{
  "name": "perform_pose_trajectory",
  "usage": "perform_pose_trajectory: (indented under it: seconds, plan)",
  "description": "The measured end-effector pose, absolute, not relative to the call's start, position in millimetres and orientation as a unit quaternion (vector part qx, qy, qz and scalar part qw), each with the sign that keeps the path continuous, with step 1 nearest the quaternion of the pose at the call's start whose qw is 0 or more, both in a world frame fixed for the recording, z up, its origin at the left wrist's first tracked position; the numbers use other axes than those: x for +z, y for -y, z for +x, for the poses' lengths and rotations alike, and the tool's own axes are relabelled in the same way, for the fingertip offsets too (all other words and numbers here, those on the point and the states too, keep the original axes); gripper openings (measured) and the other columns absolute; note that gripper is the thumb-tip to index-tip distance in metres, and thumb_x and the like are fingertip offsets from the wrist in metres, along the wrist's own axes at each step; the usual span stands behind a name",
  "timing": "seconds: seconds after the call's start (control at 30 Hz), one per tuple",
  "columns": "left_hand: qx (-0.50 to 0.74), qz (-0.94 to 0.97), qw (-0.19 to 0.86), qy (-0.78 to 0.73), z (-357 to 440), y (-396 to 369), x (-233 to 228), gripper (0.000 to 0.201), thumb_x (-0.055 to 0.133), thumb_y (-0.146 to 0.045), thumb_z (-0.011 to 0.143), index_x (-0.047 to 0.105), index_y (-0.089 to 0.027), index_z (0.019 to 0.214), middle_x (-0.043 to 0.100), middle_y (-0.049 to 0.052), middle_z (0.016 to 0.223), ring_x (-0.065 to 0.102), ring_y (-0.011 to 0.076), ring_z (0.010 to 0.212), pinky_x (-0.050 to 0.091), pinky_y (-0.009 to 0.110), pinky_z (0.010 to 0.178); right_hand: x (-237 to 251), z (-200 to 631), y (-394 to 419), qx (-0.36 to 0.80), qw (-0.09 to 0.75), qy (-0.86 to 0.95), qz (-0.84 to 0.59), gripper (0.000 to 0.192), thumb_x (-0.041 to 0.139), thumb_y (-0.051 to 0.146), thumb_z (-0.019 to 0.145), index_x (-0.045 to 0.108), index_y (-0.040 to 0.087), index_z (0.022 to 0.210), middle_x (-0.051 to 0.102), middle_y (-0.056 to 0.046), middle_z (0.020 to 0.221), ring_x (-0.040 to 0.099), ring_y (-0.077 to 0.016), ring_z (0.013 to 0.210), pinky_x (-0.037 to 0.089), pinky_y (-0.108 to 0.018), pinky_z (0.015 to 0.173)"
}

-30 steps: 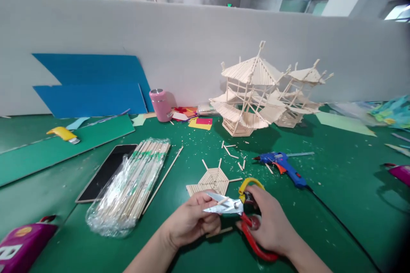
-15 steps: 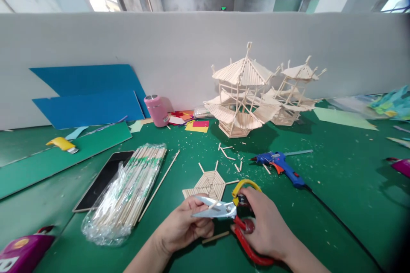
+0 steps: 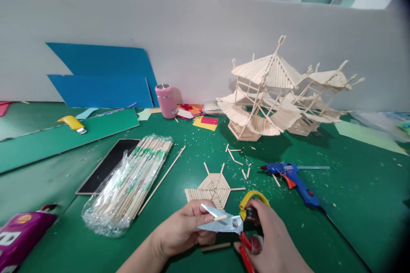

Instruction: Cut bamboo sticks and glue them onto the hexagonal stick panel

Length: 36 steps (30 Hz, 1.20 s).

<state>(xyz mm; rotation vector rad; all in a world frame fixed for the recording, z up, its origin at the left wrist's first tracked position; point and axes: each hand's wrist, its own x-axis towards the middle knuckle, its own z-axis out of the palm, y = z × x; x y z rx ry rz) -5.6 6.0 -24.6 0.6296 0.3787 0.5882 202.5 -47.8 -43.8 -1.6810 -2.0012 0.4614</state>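
Observation:
My left hand [image 3: 184, 228] is closed in a pinch on a short wooden stick [image 3: 221, 218], whose end pokes out between the blades of the scissors [image 3: 221, 223]. My right hand [image 3: 272, 239] grips the scissors by the yellow and red handles, and the blades are apart around the stick. Just beyond my left hand lies a flat web-like panel of wooden sticks [image 3: 213, 187], with several bare sticks jutting from its edges. Its near edge is partly hidden by my fingers. Below the blades another cut stick [image 3: 216, 247] rests on the green table.
A blue glue gun [image 3: 294, 179] lies at right, its cord trailing forward. Behind stand stick pagoda models [image 3: 265, 94]. A plastic-wrapped stick bundle [image 3: 134, 179] overlaps a black tray [image 3: 105, 168] at left. A pink flask [image 3: 166, 101], yellow cutter [image 3: 72, 123] and purple object [image 3: 24, 239] are about.
The whole view has swung, so things sit further right in it. Both hands keep their hold, with the stick still between the parted scissor blades.

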Motion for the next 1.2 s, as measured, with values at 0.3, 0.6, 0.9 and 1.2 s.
perform_pose_trajectory:
  seconds: [0.3, 0.6, 0.9, 1.2]
  plan:
    - [0.339, 0.318, 0.847, -0.256, -3.9, -6.3, -10.5, 0.017, 0.073, -0.024, 0.066, 0.067, -0.009, 0.069, 0.049, -0.001, 0.054, 0.034, 0.005, 0.048, 0.02, 0.021, 0.048, -17.5, 198.5, 43.0, 0.268, 0.224, 0.728, -0.591, 0.051, 0.063, 0.028, 0.064, 0.039, 0.019, 0.108, 0.058, -0.007, 0.097, 0.058, -0.021, 0.086, 0.048, -0.034, 0.075]
    - [0.4, 0.341, 0.811, -0.256, 0.1, -5.2, -9.7, 0.023, 0.07, -0.033, 0.068, 0.061, -0.012, 0.065, 0.042, -0.004, 0.053, 0.032, 0.0056, 0.049, 0.022, 0.021, 0.05, -9.1, 194.3, 41.7, 0.308, 0.2, 0.699, -0.614, 0.044, 0.063, 0.036, 0.069, 0.04, 0.021, 0.103, 0.059, -0.007, 0.093, 0.058, -0.0228, 0.087, 0.047, -0.036, 0.074]
    - [0.361, 0.299, 0.859, -0.206, 0.0, -9.1, -1.7, 0.019, 0.062, -0.029, 0.077, 0.059, -0.013, 0.069, 0.025, -0.01, 0.043, 0.018, 0.0035, 0.039, 0.018, 0.022, 0.047, -6.4, 198.5, 39.9, 0.339, 0.198, 0.702, -0.594, 0.048, 0.063, 0.037, 0.069, 0.039, 0.023, 0.109, 0.059, -0.005, 0.089, 0.058, -0.0178, 0.069, 0.049, -0.034, 0.068]
    - [0.359, 0.417, 0.784, -0.287, 5.7, -7.9, 6.9, 0.025, 0.058, -0.037, 0.079, 0.056, -0.014, 0.07, 0.034, -0.007, 0.049, 0.026, 0.0067, 0.047, 0.019, 0.023, 0.049, 14.9, 199.0, 46.1, 0.423, 0.183, 0.652, -0.603, 0.036, 0.061, 0.031, 0.072, 0.039, 0.024, 0.1, 0.05, 0.004, 0.067, 0.047, -0.0109, 0.054, 0.045, -0.023, 0.054]
